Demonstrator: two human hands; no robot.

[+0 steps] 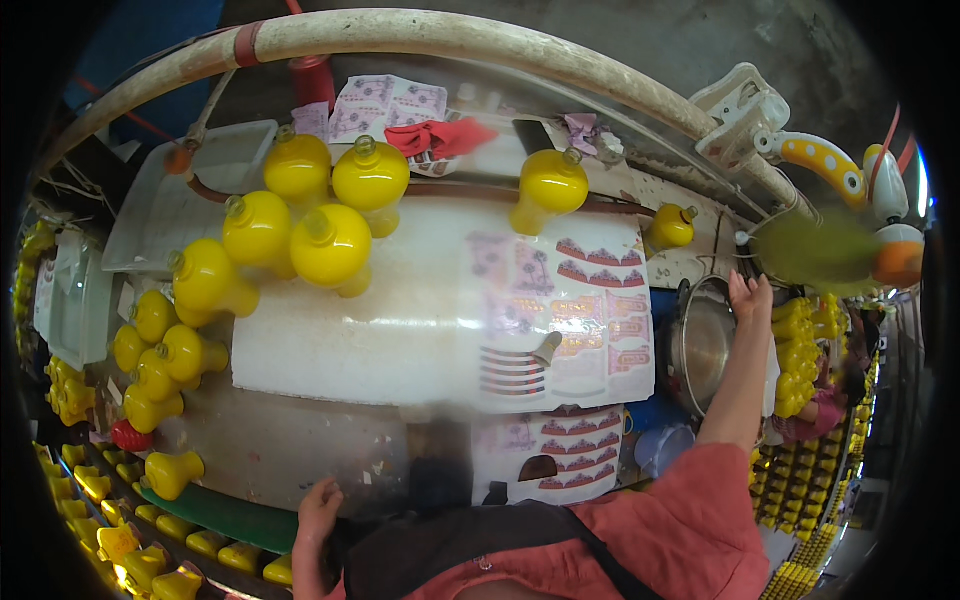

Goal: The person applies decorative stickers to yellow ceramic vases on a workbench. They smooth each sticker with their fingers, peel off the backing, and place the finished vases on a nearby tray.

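Head view | right hand (750, 297) open, fingers spread, reaching far right just above the metal pot (700, 345) | left hand (318, 505) loosely open, resting empty on the near counter (270, 450) edge | yellow bottles (300, 225) clustered far left | sticker sheets (590, 320) lie centre-right on the white board (380, 320).

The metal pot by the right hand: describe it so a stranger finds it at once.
Start at the white worktop and go past its right edge. There sits the metal pot, just below the raised right hand. It alone is shiny bare steel, among yellow bottles.
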